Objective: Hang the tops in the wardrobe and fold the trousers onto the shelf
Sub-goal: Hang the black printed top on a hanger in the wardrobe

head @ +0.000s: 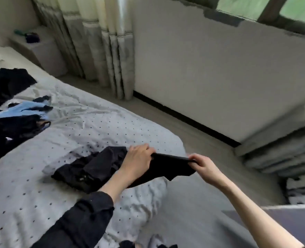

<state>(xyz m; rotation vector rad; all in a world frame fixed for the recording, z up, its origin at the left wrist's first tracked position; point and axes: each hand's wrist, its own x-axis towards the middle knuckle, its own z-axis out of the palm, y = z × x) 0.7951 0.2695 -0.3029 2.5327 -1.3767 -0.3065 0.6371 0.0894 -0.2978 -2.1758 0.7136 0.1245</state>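
Head view: both hands hold one black garment (pixel 166 167) at the near corner of the bed (pixel 94 122), which is covered by a pale dotted sheet. The left hand (pixel 137 158) has its fingers curled over one end of a taut upper edge of the garment; the right hand (pixel 201 163) pinches the other end of the same edge, fingers and thumb closed on the fabric. Between the hands the edge is stretched straight, and the cloth below it hangs toward the sheet. The rest of the garment lies bunched on the sheet just to the left of the left hand, so it is only partly lifted. Blur prevents a firm reading of whether it is a top or trousers; the straight, band-like edge suggests a waistband. A heap of dark clothes (pixel 10 126) with one light blue item (pixel 22 110) lies well apart on the far left of the bed. Neither wardrobe nor shelf is in view. The step in hand is judged to be the opening out of one garment for sorting. The next move calls for lifting the bunched part clear, identifying the garment, then either laying it flat for folding or carrying it to a hanger.
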